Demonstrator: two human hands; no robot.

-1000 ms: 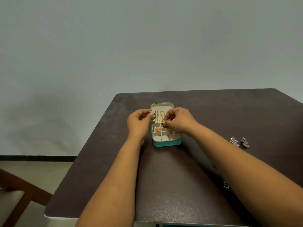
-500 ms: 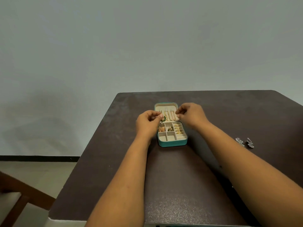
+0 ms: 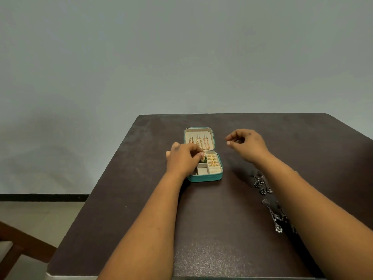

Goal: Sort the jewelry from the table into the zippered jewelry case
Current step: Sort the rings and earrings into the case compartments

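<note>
Teal zippered jewelry case lying open near the middle of the dark table, lid folded back flat toward the wall; gold chain pieces hang in a row on the cream lining of the lid; the base is divided into small cream compartments, with gold rings seated in the ring rolls along its right side and a square compartment at the near edge showing only lining. Left hand lowered over the left part of the base, forearm reaching in from the near edge, knuckles up; its fingertips are curled down and pinch a green-and-gold piece at a middle compartment; whether the piece rests on the lining cannot be told. Right hand raised just right of the lid, apart from the case, wrist bent, fingers loosely curled with thumb and forefinger near each other, nothing visible between them. Dark silver beaded earrings lie on the table beside the right forearm; a second dark dangling piece lies nearer the viewer, partly hidden by that arm.
</note>
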